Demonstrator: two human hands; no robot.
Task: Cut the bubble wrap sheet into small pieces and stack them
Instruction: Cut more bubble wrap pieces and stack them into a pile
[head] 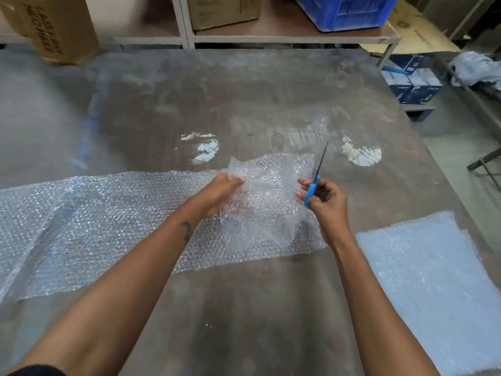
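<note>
The setting is a storeroom or packing area of a warehouse type. Evidence: a large, worn work table (244, 308) fills the centre of the frame. Metal shelving (184, 23) runs along the top edge, holding cardboard boxes (222, 9) and a blue plastic crate (344, 12). A further printed cardboard carton (54, 25) stands at upper left. At upper right, blue-and-white product boxes (412, 80) are stacked on a low shelf beside flattened cardboard (414, 31) on the floor.
</note>
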